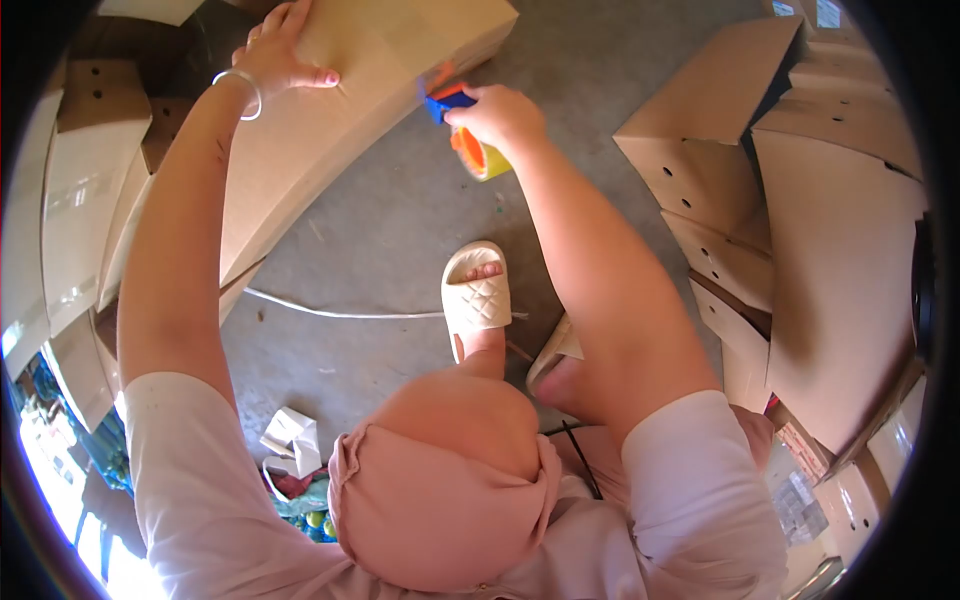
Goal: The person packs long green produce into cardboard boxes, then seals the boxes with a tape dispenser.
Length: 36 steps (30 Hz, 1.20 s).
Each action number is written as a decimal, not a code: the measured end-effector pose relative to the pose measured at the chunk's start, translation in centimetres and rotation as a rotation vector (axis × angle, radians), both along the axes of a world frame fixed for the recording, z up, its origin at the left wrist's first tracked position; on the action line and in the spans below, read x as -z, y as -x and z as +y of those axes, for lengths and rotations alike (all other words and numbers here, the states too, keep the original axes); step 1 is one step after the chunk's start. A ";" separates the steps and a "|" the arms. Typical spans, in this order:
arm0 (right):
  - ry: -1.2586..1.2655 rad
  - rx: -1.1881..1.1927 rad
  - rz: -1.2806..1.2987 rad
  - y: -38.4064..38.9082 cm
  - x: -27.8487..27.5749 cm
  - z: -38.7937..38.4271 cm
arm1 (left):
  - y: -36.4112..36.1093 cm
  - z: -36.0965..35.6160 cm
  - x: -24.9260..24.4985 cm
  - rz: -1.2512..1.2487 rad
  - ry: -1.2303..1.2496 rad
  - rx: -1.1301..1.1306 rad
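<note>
A large brown cardboard box (290, 165) lies across the upper left. My left hand (275, 52) rests on its top with the fingers spread, a bracelet at the wrist. Near the box's right end, my right hand (500, 112) is wrapped round the blue part of a tape dispenser (448, 102). Below that hand hangs the dispenser's tape roll (480, 155), yellow with an orange core. The dispenser's front is close to the box's side and blurred; I cannot tell whether it touches.
Open cardboard boxes (700, 185) stand along the right, and more boxes (95, 190) at the left. A white cord (340, 314) crosses the grey floor (350, 250) near my sandalled foot (478, 290). A crumpled white item (292, 440) lies at lower left.
</note>
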State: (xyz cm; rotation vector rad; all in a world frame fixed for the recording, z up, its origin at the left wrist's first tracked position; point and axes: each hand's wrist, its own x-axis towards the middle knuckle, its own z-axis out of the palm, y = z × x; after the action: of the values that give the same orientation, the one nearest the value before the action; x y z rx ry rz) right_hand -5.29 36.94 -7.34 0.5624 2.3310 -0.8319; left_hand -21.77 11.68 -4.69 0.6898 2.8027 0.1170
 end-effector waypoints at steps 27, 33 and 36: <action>1.284 0.984 0.404 -16.6 -4.5 -4.4 | -28.5 -15.2 -4.2 -0.223 -0.027 -0.287; 1.401 0.865 0.690 -8.1 -3.8 -3.2 | -24.9 -11.0 -3.3 -0.249 -0.015 -0.318; 1.294 0.878 0.736 -4.2 -4.2 -1.9 | -22.2 -8.7 -3.5 -0.210 -0.003 -0.354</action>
State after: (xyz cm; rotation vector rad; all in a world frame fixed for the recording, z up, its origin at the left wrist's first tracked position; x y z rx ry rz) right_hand -1.07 35.07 -3.12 0.6863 1.3541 -2.9583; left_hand 0.46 2.98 -1.18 0.1628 2.6894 0.2424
